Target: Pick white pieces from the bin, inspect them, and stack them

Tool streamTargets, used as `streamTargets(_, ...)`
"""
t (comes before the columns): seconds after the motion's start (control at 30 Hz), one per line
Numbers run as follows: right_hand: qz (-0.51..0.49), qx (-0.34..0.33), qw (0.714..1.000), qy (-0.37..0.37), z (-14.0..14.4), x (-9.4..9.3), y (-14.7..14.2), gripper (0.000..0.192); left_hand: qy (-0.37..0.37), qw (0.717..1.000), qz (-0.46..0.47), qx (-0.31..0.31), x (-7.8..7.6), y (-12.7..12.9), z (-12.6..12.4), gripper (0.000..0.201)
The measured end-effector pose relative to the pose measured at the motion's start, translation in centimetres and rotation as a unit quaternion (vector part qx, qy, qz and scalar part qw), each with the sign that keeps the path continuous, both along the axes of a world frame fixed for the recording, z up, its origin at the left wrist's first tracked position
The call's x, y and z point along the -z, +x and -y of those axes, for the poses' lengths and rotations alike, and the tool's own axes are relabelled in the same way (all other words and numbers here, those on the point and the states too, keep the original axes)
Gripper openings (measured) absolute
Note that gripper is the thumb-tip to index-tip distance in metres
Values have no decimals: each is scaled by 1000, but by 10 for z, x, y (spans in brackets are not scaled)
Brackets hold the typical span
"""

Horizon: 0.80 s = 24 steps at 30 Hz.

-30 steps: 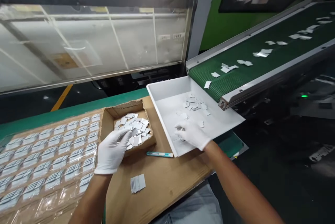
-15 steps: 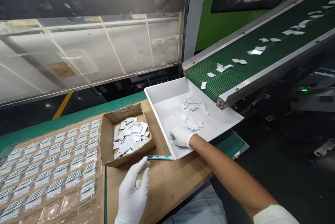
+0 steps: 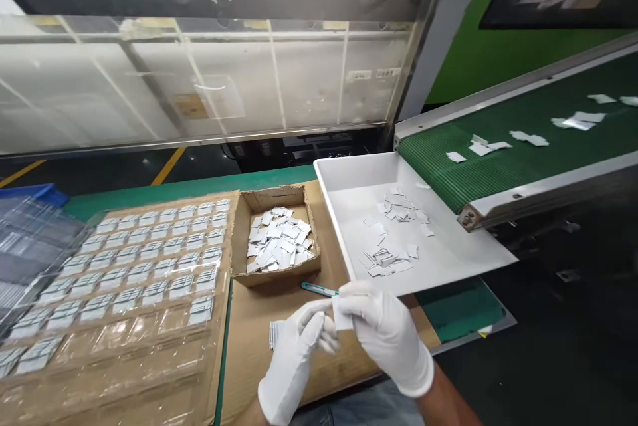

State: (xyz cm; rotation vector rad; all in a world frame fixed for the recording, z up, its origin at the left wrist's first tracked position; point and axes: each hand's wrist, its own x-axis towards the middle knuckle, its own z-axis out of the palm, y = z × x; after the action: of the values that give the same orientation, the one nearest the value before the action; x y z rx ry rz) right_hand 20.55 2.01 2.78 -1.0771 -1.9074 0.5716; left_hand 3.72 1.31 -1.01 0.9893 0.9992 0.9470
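My right hand (image 3: 381,323), in a white glove, pinches a small flat white piece (image 3: 343,314) above the cardboard-covered table. My left hand (image 3: 304,339), also gloved, has its fingers curled close to the left edge of that piece. Whether anything sits in the left fingers is hidden. A short stack of white pieces (image 3: 274,333) shows just left of my left hand, partly covered by it. Beyond the hands lies a teal utility knife (image 3: 318,289). A white tray (image 3: 343,240) with loose white pieces (image 3: 386,261) stands behind my right hand.
A cardboard box (image 3: 282,276) of white pieces stands left of the tray. Farther left, a clear blister tray (image 3: 159,336) holds rows of pieces. A green conveyor (image 3: 498,167) slopes down to the tray, carrying more pieces. A blue bin (image 3: 42,193) is at far left.
My right hand has left the white tray and come beside my left hand, with a white piece in its fingers. The view has turned left. Pieces on the conveyor have shifted toward the tray.
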Motion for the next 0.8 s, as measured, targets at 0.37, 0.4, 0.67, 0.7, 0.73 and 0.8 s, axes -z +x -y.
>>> streamTargets(0.37,-65,131,989,-8,37,41,-32,30,-90,994,-32,-49,-6,-7,10,45)
streamTargets(0.4,-66,131,989,-12,37,42,-33,28,-94,994,-38,-51,-6,-9,11,45)
streamTargets(0.67,-163,152,968,-119,41,44,-39,23,28,983,-150,-107,-11,-32,-3,35)
streamTargets(0.7,-212,158,952,-152,42,46,-39,26,65,975,-172,-128,-15,-39,-15,34)
streamTargets(0.73,-256,159,936,-182,43,48,-39,29,106,964,-191,-149,-19,-46,-29,34)
streamTargets(0.8,-312,147,913,-220,45,53,-38,34,193,927,-261,-188,-28,-59,-63,33)
